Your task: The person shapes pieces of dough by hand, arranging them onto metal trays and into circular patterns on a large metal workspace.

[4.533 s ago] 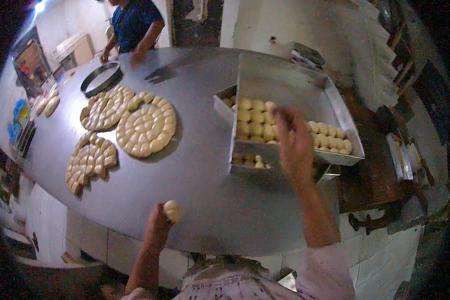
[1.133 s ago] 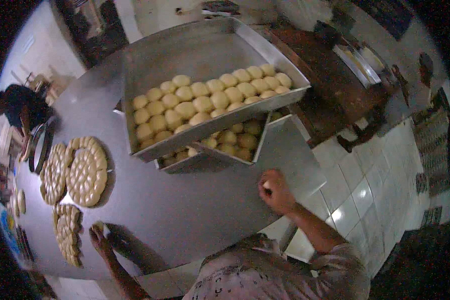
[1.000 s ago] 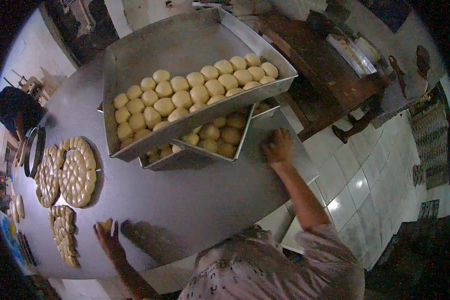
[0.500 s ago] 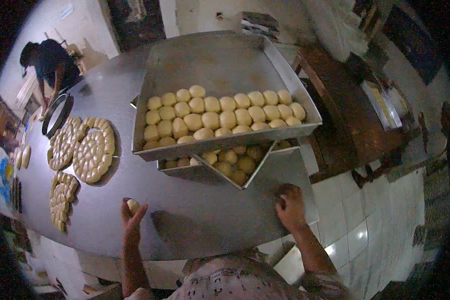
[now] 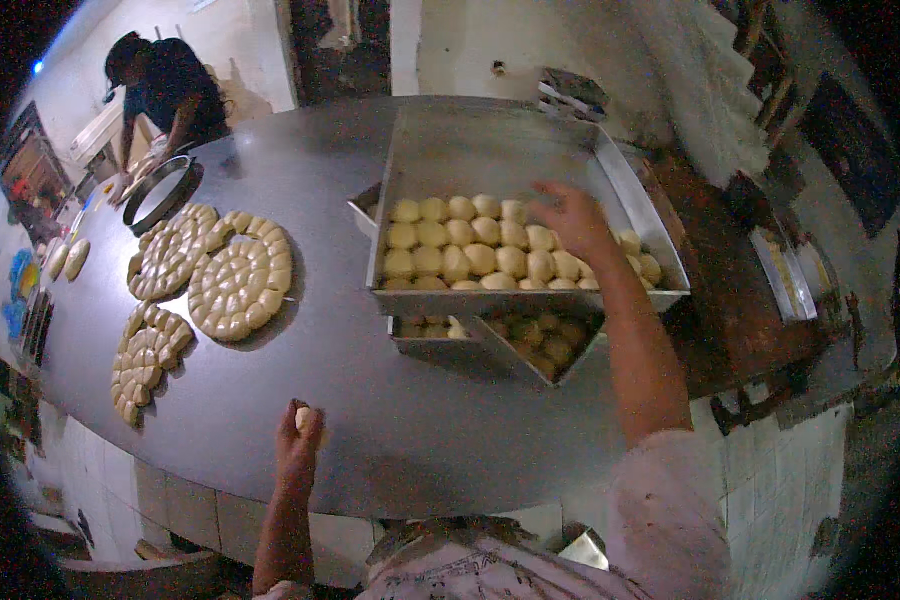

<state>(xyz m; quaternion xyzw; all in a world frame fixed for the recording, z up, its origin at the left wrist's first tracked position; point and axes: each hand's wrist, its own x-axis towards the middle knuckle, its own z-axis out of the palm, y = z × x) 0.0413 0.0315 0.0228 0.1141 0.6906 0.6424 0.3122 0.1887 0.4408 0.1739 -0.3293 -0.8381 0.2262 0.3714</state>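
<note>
My left hand is closed around a small pale dough ball above the near part of the metal table. My right hand reaches over the deep metal tray, its fingers apart and slightly blurred. Just left of its fingertips sits a dough ball at the end of the farthest row. Rows of round dough balls fill the near part of this tray. My right hand and forearm hide some of them. Beneath it, further trays hold more balls, one tray turned cornerwise.
Coiled, scored dough rounds lie on the steel table at left, with a round metal ring behind them. Another person bends over the table's far left. A dark wooden table stands at right.
My right hand has moved from the table's near right up over the tray. A dough ball has been added to the farthest row. The view has shifted; my left hand still holds its dough.
</note>
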